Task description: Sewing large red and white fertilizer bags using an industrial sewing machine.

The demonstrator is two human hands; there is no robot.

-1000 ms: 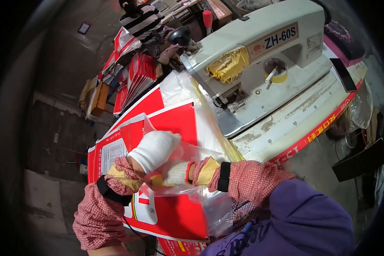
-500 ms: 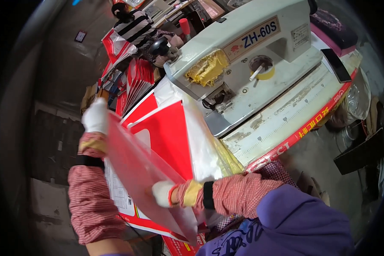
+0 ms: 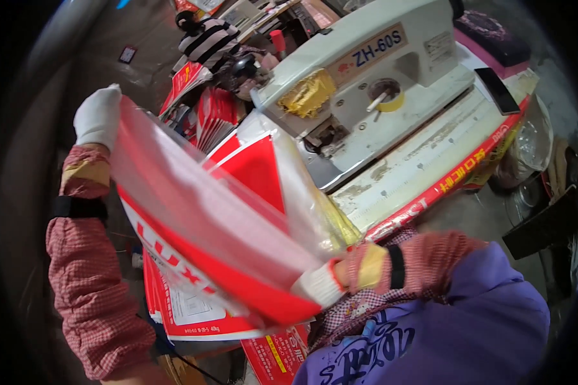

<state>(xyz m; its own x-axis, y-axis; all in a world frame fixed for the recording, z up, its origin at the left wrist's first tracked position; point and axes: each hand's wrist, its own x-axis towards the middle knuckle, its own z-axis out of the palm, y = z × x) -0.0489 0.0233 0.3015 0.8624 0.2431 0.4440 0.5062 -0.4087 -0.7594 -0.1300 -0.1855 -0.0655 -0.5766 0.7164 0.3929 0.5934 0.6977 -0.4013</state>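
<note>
Since the earlier frame the hands have drawn farther apart, spreading the red-and-white plastic bag (image 3: 237,282); it slants through the air left of the sewing machine (image 3: 366,96), over the printed bags (image 3: 257,170) lying beside that machine; the gloved left hand (image 3: 97,119) is closed on the bag's upper corner, well left of the machine; the right hand (image 3: 320,287) meets its lower end, on the machine's near side, fingers hidden, so its grip cannot be told; good handling probably means pulling evenly from both ends, so the translucent film (image 3: 180,179) neither creases nor slips.
</note>
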